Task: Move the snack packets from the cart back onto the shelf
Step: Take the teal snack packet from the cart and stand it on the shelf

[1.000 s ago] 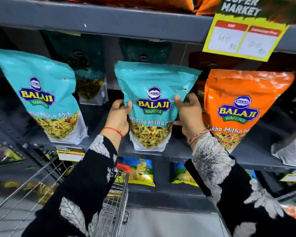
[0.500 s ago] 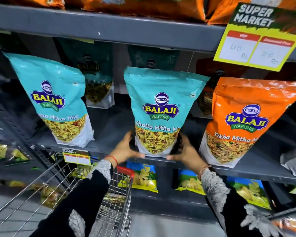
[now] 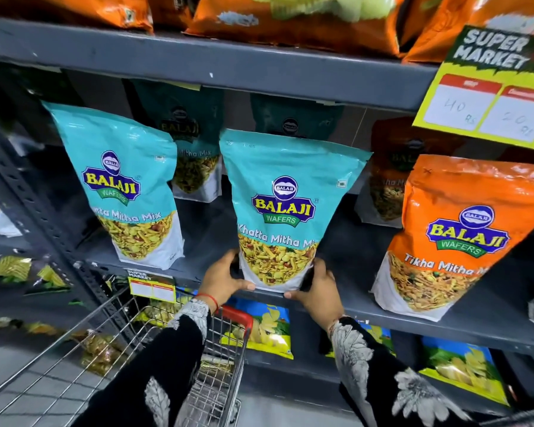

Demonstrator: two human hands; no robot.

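A teal Khatta Mitha Mix packet (image 3: pixel 285 192) stands upright at the front of the grey middle shelf (image 3: pixel 367 312). My left hand (image 3: pixel 224 280) grips its lower left corner and my right hand (image 3: pixel 316 286) grips its lower right corner, thumbs along the shelf edge. A second teal packet (image 3: pixel 122 180) stands to its left and an orange Tikha Mitha Mix packet (image 3: pixel 457 232) to its right. The wire cart (image 3: pixel 111 349) with a red handle sits below my left arm; its inside is mostly hidden.
More teal and orange packets stand in shadow behind the front row. Orange bags fill the top shelf (image 3: pixel 198 60). A yellow price sign (image 3: pixel 487 97) hangs at upper right. Yellow chip packets (image 3: pixel 262 331) line the lower shelf. A perforated shelf post (image 3: pixel 40 211) rises at left.
My hands slid from the packet's sides down to its bottom corners, and the packet now rests upright on the shelf. The camera has moved closer and tilted up.
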